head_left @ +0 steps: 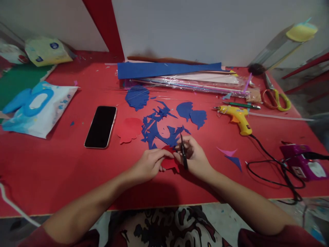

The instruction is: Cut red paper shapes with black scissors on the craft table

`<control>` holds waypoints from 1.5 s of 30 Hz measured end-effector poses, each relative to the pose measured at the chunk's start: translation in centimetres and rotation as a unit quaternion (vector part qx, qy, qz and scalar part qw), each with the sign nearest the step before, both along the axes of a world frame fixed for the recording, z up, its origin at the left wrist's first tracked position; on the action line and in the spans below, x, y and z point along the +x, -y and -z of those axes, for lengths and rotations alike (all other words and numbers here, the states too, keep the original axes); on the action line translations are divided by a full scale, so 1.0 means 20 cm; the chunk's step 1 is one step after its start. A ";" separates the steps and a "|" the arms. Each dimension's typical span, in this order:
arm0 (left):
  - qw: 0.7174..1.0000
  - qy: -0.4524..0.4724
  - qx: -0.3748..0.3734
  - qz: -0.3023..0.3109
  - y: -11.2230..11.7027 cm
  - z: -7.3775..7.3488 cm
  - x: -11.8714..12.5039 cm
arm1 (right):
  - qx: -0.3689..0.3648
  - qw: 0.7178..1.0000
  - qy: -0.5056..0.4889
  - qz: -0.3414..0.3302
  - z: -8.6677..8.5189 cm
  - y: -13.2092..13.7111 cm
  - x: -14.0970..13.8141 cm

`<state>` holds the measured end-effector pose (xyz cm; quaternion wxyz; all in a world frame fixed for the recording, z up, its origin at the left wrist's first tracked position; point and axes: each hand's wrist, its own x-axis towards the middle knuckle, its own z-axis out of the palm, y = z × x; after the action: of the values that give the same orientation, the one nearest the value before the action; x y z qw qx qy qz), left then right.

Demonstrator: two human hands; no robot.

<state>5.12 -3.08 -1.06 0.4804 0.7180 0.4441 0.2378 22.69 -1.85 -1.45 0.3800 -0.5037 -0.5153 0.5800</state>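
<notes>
My left hand (pixel 151 163) pinches the edge of a red foam-sheet piece (pixel 171 164) close to the table's front edge. Around a slim black tool (pixel 183 154) my right hand (pixel 195 156) is closed, its fingertips at the same red piece. Whether the tool is a pen or a cutter I cannot tell. Just beyond both hands lies a heap of blue foam scraps (pixel 155 128). A second red cut-out (pixel 130 129) with a wavy edge rests left of the heap. Blue cut-outs lie behind it (pixel 137 97) and to its right (pixel 197 118).
A phone (pixel 100 127) and a wipes pack (pixel 42 108) lie left. At right are a yellow glue gun (pixel 235 116), its cord, scissors (pixel 276 97) and a purple power box (pixel 303 161). Blue strips (pixel 167 70) and wrapped sheets line the back.
</notes>
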 end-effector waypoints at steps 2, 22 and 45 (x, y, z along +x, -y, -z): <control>1.000 -0.001 -0.005 -0.003 0.00 -0.01 0.00 | -0.007 1.000 -0.001 -0.003 0.00 -0.01 0.00; 0.997 -0.018 0.010 -0.073 -0.07 -0.05 -0.07 | -0.021 0.998 -0.051 -0.013 -0.04 -0.06 0.02; 0.976 0.007 0.198 -0.089 -0.07 0.04 -0.07 | 0.197 0.774 0.593 -0.096 -0.08 -0.13 0.11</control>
<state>3.77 -1.70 -1.93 0.3088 0.7544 0.4470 0.3684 24.86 0.74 0.06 0.0320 -0.6094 -0.7876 0.0852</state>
